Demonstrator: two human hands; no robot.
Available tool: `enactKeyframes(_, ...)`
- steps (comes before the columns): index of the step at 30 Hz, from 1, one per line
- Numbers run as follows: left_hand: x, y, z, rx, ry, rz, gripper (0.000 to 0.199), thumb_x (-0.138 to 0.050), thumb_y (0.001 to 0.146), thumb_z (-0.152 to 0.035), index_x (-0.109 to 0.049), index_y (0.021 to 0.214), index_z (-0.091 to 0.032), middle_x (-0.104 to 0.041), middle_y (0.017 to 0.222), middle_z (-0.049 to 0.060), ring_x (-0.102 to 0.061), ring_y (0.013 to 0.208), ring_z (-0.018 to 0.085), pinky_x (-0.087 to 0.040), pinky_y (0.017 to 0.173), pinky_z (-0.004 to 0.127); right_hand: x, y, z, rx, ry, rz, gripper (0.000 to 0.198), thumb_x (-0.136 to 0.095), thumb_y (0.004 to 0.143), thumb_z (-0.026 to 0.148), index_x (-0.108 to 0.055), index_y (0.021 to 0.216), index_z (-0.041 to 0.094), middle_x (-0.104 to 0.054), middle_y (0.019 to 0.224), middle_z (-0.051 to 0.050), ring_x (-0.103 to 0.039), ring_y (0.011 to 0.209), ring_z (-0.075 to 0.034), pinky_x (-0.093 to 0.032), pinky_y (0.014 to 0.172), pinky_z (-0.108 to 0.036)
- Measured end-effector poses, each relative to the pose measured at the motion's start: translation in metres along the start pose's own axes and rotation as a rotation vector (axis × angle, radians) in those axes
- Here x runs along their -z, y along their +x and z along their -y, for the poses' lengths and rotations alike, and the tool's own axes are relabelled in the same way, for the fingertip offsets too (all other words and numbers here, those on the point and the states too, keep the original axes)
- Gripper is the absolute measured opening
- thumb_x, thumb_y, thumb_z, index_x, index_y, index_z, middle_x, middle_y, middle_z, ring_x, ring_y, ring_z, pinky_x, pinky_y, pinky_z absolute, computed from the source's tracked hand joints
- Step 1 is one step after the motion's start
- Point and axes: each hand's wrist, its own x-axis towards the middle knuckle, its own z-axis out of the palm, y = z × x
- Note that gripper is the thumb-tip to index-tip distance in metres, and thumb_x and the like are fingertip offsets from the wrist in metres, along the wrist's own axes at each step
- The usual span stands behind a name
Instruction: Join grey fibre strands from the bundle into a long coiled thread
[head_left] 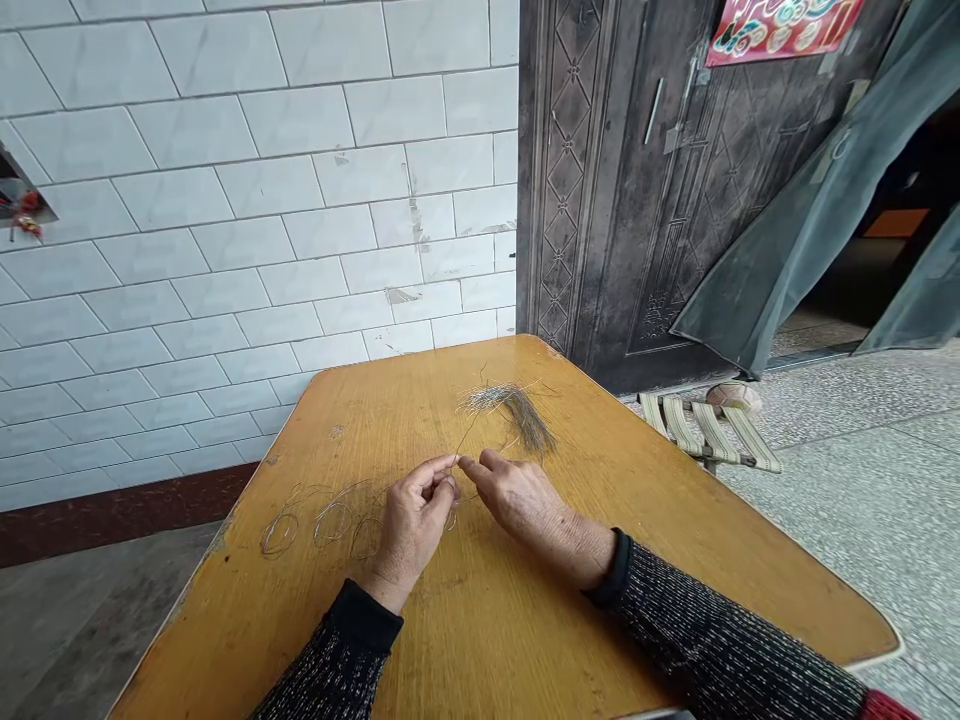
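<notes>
Both hands met over the middle of the yellow wooden surface [675, 560]. The left hand [414, 530] had its thumb and first finger pinched shut on a thin grey wire strand [466, 440], and the right hand [525, 500] pinched the same strand just beside it, so the fingertips almost touched. The strand ran up from the fingers toward a loose bundle of thin grey wire pieces [517, 408] lying a little farther back on the surface. To the left of the left hand lay a few small round wire loops [334, 522] in a row, flat on the wood. It looked like those loops were already made, and the strand in the fingers was only started, since it was not yet bent into a ring. The bundle looked quite full, so a lot of wire seemed left to work on. Behind the surface stood a white tiled wall [225, 250] and a dark patterned metal door [645, 200], and a small striped folding stool [709, 430] sat on the floor to the right.
</notes>
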Motion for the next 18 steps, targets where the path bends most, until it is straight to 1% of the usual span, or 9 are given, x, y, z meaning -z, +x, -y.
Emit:
enactKeyframes(5,-0.0005,-0.0013,0.0019,-0.008,-0.014,0.006,0.019,-0.063,0.069,-0.024,-0.069,0.086,-0.018,-0.061,0.057,0.001,-0.054,0.051,0.013,-0.045,0.050,0.022,0.0018,-0.0015,0.0021,0.009,-0.033,0.035,0.033,-0.037,0.087,0.011,-0.047,0.117,0.016,-0.059,0.089,-0.010,-0.062,0.067,-0.017,-0.035,0.048,-0.023)
enactKeyframes(10,0.0008,-0.0009,0.0001,-0.030,0.035,-0.019,0.010,-0.063,0.071,-0.026,-0.068,0.075,-0.019,-0.060,0.054,0.000,-0.053,0.048,0.012,-0.044,0.049,0.021,0.0026,-0.0018,0.0038,0.014,-0.023,0.022,0.029,-0.034,0.088,0.011,-0.047,0.114,0.014,-0.058,0.090,-0.010,-0.062,0.069,-0.018,-0.041,0.052,-0.026)
enactKeyframes(14,0.0008,-0.0002,-0.0021,-0.068,0.110,-0.016,0.011,-0.058,0.074,-0.026,-0.067,0.076,-0.019,-0.059,0.053,0.000,-0.052,0.045,0.012,-0.042,0.046,0.021,0.0056,-0.0017,0.0052,0.024,-0.039,0.046,0.028,-0.036,0.087,0.010,-0.047,0.113,0.013,-0.058,0.091,-0.011,-0.063,0.071,-0.020,-0.044,0.053,-0.028)
enactKeyframes(18,-0.0003,-0.0006,-0.0006,-0.064,0.061,-0.006,0.014,-0.059,0.074,-0.028,-0.068,0.079,-0.018,-0.059,0.054,0.001,-0.052,0.046,0.012,-0.043,0.047,0.021,0.0091,-0.0011,0.0069,0.029,-0.048,0.087,0.027,-0.035,0.087,0.009,-0.048,0.111,0.013,-0.057,0.092,-0.012,-0.063,0.074,-0.021,-0.045,0.054,-0.027)
